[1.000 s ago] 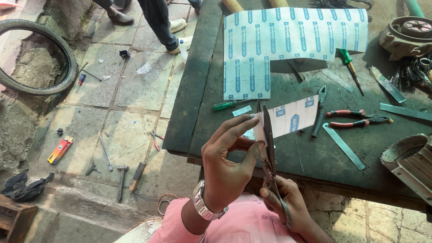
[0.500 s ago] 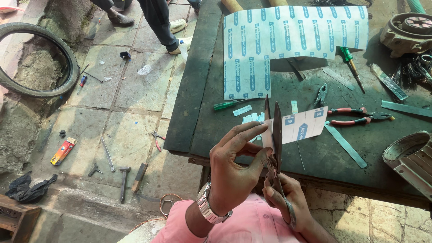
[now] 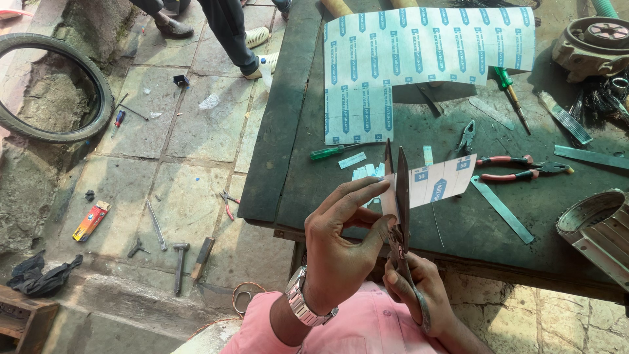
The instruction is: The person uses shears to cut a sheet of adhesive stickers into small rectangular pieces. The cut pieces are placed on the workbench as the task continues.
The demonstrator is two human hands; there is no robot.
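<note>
The card (image 3: 438,185), a small white piece with blue marks, sits in the air just above the near edge of the surface (image 3: 288,131), pinched at its left end by my left hand (image 3: 344,246). That grip is closed on the card's edge with thumb and fingers, the other fingers fanned loose. My right hand (image 3: 413,288) has its grip wrapped shut around the handles of the scissors (image 3: 398,196), whose blades stand upright and slightly parted, biting into the card near my left fingers.

I judge the cut as partly made: the blades are in the card, yet most of it extends uncut to the right. Several small white offcuts (image 3: 367,172) lie on the surface behind the card, so some trimming looks done. The big sheet (image 3: 419,59) farther back has a stepped notch missing.

Compared with 0.5 s ago, the card is tilted a bit higher on its right, and the blades sit nearer together. Against 1 s ago, my left fingers have spread wider.

Pliers (image 3: 517,167), a green screwdriver (image 3: 510,92) and metal strips (image 3: 501,210) lie beyond.
</note>
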